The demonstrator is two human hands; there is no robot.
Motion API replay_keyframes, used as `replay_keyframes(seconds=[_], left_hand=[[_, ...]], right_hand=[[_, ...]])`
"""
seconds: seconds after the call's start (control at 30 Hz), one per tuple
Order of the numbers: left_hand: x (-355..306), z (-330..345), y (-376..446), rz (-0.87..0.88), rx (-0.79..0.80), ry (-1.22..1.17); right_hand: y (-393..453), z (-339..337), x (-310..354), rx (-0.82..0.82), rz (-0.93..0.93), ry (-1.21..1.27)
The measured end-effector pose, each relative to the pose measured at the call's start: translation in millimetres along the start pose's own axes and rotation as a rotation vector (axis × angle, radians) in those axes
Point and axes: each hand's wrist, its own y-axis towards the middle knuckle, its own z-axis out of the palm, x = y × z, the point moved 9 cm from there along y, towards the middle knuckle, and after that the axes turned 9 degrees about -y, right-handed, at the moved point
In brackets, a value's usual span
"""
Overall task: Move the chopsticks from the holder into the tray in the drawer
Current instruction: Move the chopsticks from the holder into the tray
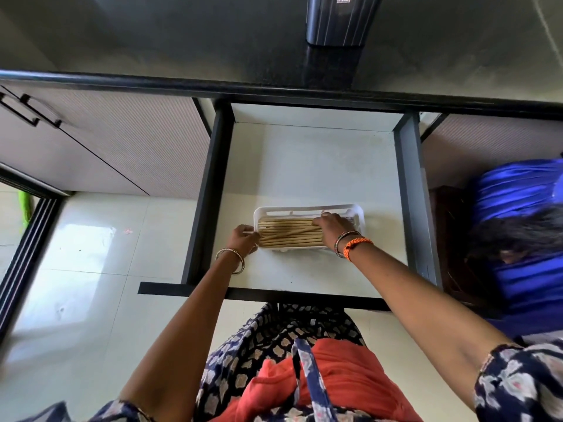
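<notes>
Chopsticks (289,236) lie lengthwise along the white tray (307,210). Your right hand (330,228) presses them, fingers fairly straight; your left hand (243,242) pinches the tray's left end.

The chopsticks (289,236) — pale wooden sticks — lie flat in the white plastic tray (307,210), packed side by side along its length, with one stick slanting across the others. The tray is a shallow oblong with slotted walls, sitting on the white floor of the open drawer (304,166), towards the drawer's front edge. The holder (338,19) — dark and ribbed — stands on the counter beyond the drawer's back.
</notes>
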Motion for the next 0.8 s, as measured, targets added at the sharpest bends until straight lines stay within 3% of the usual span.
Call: replay_keyframes(seconds=[0.43,0.53,0.7,0.8], left_hand=[[2.5,-4.6,-5.6,-0.102,-0.092,-0.136],[-6.3,-11.3,-10.2,-0.079,-0.145,-0.052],[-83.3,-7.9,-18.0,0.224,-0.27,0.125],[-153.8,18.1,-12.1,0.406,-0.23,0.121]], right_hand=[[-6.0,0.7,2.7,0.067,0.103,-0.038],[-6.2,-22.8,-8.3,0.007,0.167,-0.044],[2.6,-103.6,-38.8,-0.277,0.284,0.144],[14.2,-166.2,-63.7,-0.442,0.324,0.279]])
